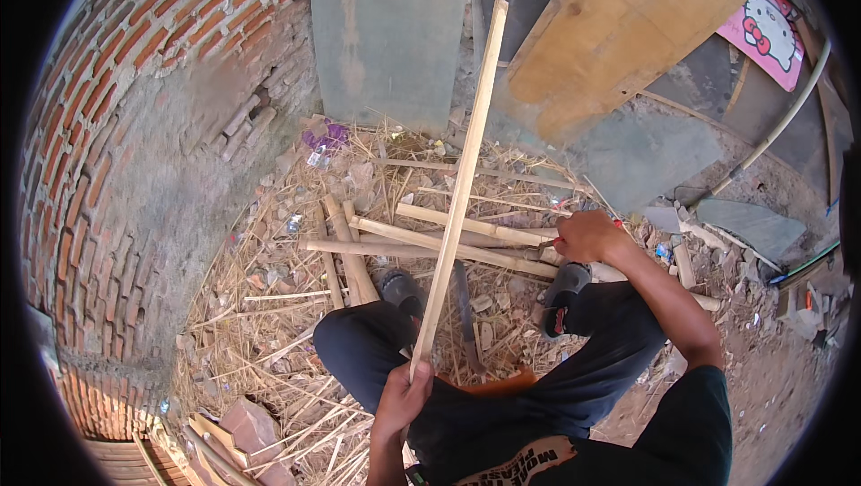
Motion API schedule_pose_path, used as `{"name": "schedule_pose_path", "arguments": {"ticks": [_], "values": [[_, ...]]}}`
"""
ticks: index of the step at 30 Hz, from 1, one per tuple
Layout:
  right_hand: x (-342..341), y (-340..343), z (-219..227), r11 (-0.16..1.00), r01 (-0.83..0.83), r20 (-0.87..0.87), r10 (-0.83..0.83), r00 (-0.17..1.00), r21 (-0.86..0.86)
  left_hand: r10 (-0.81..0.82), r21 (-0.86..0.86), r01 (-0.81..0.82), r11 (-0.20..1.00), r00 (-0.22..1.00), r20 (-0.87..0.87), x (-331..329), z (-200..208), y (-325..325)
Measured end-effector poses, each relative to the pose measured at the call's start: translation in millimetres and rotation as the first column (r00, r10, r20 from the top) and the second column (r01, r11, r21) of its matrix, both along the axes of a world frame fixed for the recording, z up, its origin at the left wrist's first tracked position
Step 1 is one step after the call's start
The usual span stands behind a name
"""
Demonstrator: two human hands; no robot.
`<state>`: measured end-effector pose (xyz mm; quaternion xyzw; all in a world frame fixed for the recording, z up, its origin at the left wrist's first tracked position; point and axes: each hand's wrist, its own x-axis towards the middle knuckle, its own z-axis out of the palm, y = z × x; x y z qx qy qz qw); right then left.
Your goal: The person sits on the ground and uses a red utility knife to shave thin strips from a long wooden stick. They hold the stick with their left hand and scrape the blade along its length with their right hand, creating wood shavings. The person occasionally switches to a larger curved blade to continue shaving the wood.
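Observation:
My left hand (404, 396) is closed round the lower end of a long split bamboo strip (468, 154). The strip slants up and slightly right, its far end reaching in front of the leaning boards. My right hand (590, 237), above my right shoe, is closed on a knife-like tool (545, 245); a thin dark end sticks out to the left, and most of it is hidden in the fist. Below that tool, several bamboo pieces (404, 233) lie crossed on the ground by my feet. Between my shoes rests a long dark flat bar (465, 307).
A brick wall (99, 172) rises at the left. Grey panels (390, 47) and a brown board (628, 20) lean at the back, with a pink picture panel (767, 33) at the far right. Bamboo shavings (260, 342) and rubble cover the ground.

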<state>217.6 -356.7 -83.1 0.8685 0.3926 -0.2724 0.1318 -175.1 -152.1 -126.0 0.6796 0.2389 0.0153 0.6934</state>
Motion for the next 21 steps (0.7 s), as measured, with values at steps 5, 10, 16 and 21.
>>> {"name": "schedule_pose_path", "arguments": {"ticks": [5, 10, 16, 21], "values": [[20.7, -11.7, 11.2, 0.951, 0.182, -0.427, -0.06, 0.902, 0.25, -0.066, -0.201, 0.058, 0.978, 0.997, -0.031, 4.0, 3.6, 9.9], [25.9, -17.0, 6.1, 0.927, 0.215, -0.404, -0.078, 0.912, 0.307, -0.053, -0.194, 0.048, 0.98, 0.998, -0.02, 10.6, 3.4, 9.0], [-5.1, -12.5, 8.1, 0.811, -0.124, 0.058, 0.111, 0.992, 0.572, -0.071, -0.175, 0.07, 0.982, 0.998, 0.004, 15.7, 7.2, 7.8], [-9.7, -5.9, 15.0, 0.821, 0.038, -0.093, 0.019, 0.995, 0.57, -0.082, -0.135, 0.084, 0.987, 0.996, 0.022, 23.9, 11.5, 4.4]]}}
